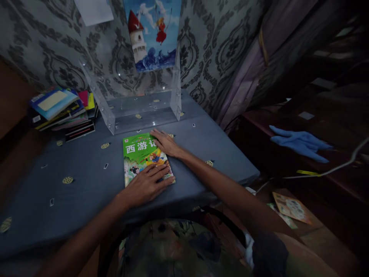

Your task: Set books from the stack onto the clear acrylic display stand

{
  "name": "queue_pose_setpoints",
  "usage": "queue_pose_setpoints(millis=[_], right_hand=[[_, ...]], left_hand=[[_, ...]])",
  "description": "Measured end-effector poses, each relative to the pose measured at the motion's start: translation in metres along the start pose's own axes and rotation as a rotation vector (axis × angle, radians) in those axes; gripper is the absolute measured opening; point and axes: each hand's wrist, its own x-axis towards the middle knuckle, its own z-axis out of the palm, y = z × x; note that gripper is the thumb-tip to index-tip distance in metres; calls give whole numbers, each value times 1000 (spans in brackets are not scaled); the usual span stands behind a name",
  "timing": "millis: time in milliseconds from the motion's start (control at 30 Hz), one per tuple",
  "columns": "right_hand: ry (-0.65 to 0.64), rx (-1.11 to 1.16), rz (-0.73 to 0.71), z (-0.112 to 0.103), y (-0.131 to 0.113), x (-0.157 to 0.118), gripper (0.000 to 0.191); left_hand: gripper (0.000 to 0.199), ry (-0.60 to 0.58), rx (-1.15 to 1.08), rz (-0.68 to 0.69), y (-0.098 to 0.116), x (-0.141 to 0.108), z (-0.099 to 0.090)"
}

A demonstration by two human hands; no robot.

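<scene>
Left hand [148,184]: in the head view, palm down with the fingers extended and loosely spread, resting across the lower part of the book [137,156]. Right hand [167,144]: fingers extended over the upper right corner of the same book; neither hand is closed in a fist. Whether the right thumb reaches under the edge cannot be told.

Book position: flat on the desk [92,192], near its front edge, green cover up, title towards the far side.

Step in hand, as judged: steadying or aligning the closed book under both hands. Next move, as judged: turning the cover would call for one hand to free an edge while the other retains the book; lifting would call for a grip from beneath.

Containers: a transparent stand [176,92] is on the desk beyond the book, apart from it; the patterned desk cover shows through its base. A stack of books [54,103] lies to the left of the stand, outside it, with its upper volumes unevenly aligned
</scene>
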Motion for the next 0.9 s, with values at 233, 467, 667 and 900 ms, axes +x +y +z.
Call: queue_pose_setpoints(millis=[233, 467, 667, 900], right_hand=[[-29, -36, -57, -3, -25, -49, 51], [-36, -70, -88, -6, -63, -113, 54], [-81, -123, -58, -10, -79, -135, 54], [-96, -137, -46, -9, -78, -134, 55]], left_hand=[[32, 56, 20, 37, 2, -4, 0], [26, 145, 121, 71, 4, -6, -4], [24, 150, 185, -135, 34, -17, 4], [36, 181, 199, -333, 60, -49, 8]])
